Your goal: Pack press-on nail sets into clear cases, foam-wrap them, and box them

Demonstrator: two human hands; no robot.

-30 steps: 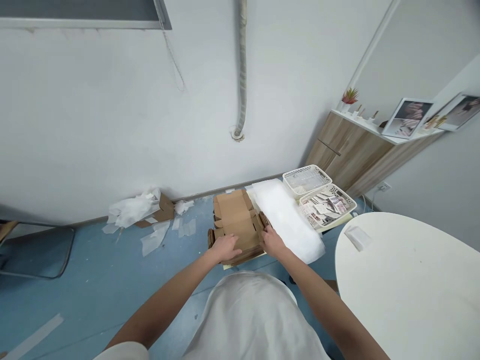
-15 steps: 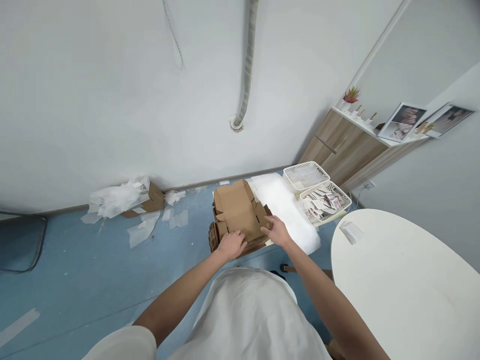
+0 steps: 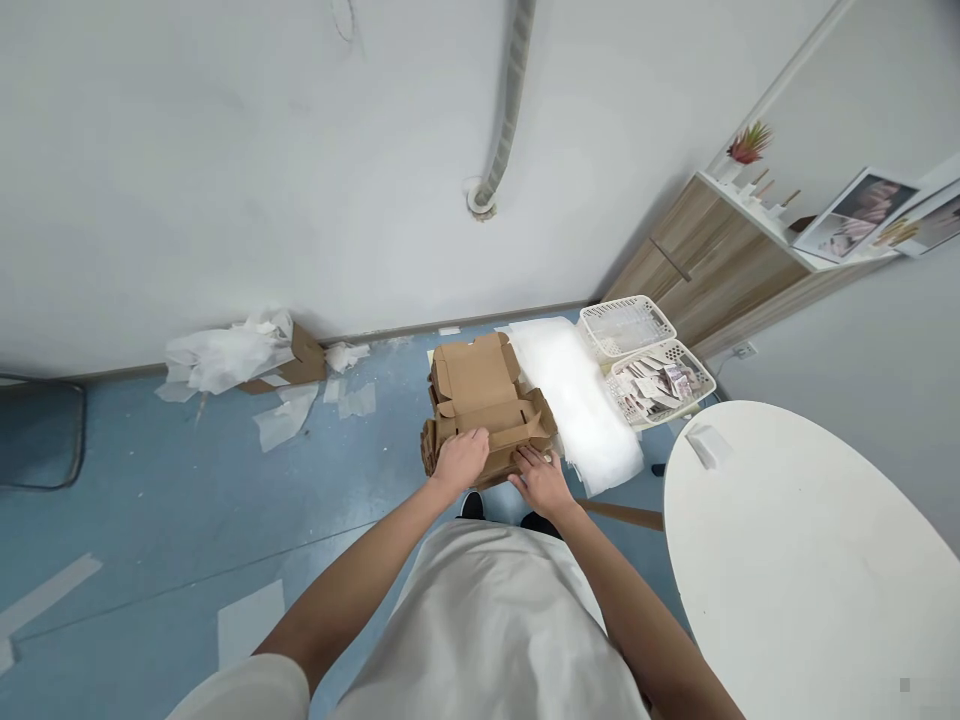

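Observation:
A brown cardboard box (image 3: 480, 375), partly folded, lies on top of a stack of flat cardboard, its lid panel laid back toward the wall. The front panel now stands up, and the right side flap is raised. My left hand (image 3: 461, 458) is closed on the left part of the front panel, fingers curled over its edge. Toward the right end of that panel, my right hand (image 3: 543, 480) has its fingers bent against the cardboard. Its thumb is partly hidden.
White foam sheets (image 3: 574, 405) lie right of the stack. Beyond them are a white basket (image 3: 626, 325) and another basket (image 3: 701, 392) holding cards. A round white table (image 3: 810, 540) stands at right, a wooden cabinet (image 3: 720, 265) behind. Scrap wrapping (image 3: 225, 355) lies at left.
The front panel has been folded up from flat, and the right flap has risen. My right hand moved down to the front panel; my left hand now curls over it. The view has shifted slightly.

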